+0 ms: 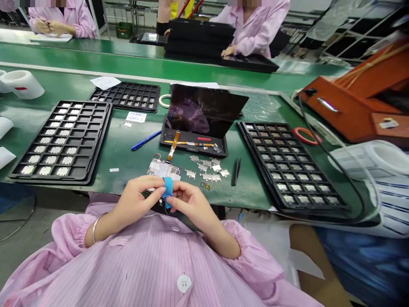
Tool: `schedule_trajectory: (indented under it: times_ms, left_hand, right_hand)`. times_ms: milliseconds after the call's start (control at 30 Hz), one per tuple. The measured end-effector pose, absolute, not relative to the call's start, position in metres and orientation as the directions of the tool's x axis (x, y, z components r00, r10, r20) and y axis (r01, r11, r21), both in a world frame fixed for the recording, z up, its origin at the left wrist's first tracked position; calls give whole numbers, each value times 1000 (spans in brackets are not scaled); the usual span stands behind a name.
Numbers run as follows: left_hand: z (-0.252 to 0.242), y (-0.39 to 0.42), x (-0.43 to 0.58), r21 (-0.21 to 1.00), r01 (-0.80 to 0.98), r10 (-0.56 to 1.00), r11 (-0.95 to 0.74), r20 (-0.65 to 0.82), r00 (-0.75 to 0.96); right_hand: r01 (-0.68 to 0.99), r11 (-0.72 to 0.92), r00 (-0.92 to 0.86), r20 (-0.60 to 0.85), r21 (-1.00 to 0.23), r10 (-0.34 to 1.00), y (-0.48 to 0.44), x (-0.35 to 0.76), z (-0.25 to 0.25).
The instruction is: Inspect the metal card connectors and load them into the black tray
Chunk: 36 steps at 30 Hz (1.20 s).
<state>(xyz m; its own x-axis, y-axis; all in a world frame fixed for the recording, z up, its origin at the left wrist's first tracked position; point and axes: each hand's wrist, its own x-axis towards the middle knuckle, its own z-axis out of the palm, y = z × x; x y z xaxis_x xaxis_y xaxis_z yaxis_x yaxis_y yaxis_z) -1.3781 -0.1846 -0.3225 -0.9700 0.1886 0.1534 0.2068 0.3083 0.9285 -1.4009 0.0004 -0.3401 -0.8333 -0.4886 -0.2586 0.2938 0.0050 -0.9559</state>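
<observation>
My left hand [140,194] and my right hand [188,200] meet at the table's near edge. Between their fingertips they pinch a bright blue strip [168,186], whose exact kind I cannot make out. Just beyond my fingers lies a circuit board [164,170], partly hidden by my hands. An orange ribbon cable [173,147] runs from the board toward a black case [194,145] with a dark glossy screen [204,108] leaning up behind it. Several small metal plates [207,168] lie to the right of the board, beside black tweezers [236,171].
Black compartment trays with metal pieces stand left [87,145] and right [289,166]; another tray [128,94] sits farther back. A blue pen [146,140], tape roll [306,135], white roll [24,84] and orange machine [354,106] surround me. Two people in pink work across the table.
</observation>
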Motion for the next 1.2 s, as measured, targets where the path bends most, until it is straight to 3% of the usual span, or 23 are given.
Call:
schedule_trajectory:
  times_ms: [167, 300, 467, 533, 600, 667, 733, 800, 867, 967, 1033, 1133, 1200]
  left_hand:
    - [-325, -177, -1379, 990, 111, 403, 92, 65, -913]
    - [-334, -171, -1375, 993, 96, 337, 70, 67, -939]
    - [-336, -161, -1376, 955, 295, 307, -40, 293, -905]
    - [-328, -155, -1378, 872, 474, 192, 118, 449, -873]
    - [-316, -149, -1379, 723, 587, -47, 366, 644, -764]
    - [-303, -145, -1377, 702, 604, -234, 377, 703, -671]
    - [-292, -145, -1374, 856, 517, -215, 21, 508, -834]
    - [-287, -148, -1370, 910, 221, -29, -352, 225, -974]
    - [-289, -155, -1367, 880, 102, -44, -465, 92, -995]
    - [-299, -172, -1364, 890, 226, -313, -397, 100, -944]
    - [-309, -185, -1361, 915, 244, -406, -320, 99, -908]
    - [-327, -203, -1356, 977, 132, -425, -166, 50, -904]
    - [-342, -212, -1356, 999, 21, -350, 50, 38, -936]
  right_hand:
    - [171, 22, -870, -162, -985, -465, 7, -1384, -338]
    - [-60, 85, -870, 10, -995, -493, 5, -1370, -325]
    - [-267, 12, -718, 190, -964, -670, -8, -1360, -320]
    - [-300, 7, -643, 197, -954, -740, -14, -1357, -326]
    - [-287, 17, -590, 163, -958, -791, -21, -1356, -335]
    - [-220, 19, -577, 114, -975, -809, -27, -1357, -343]
    - [-152, 10, -578, 81, -988, -812, -31, -1359, -350]
    - [-159, -12, -569, 102, -987, -816, -31, -1361, -352]
    - [-212, -37, -550, 150, -977, -822, -27, -1361, -350]
    - [-289, -5, -598, 184, -957, -780, -12, -1362, -346]
    - [-402, 84, -658, 224, -912, -719, 0, -1364, -346]
    - [-569, 305, -731, 300, -764, -612, 16, -1371, -357]
    - [-593, 463, -777, 319, -659, -542, 22, -1376, -369]
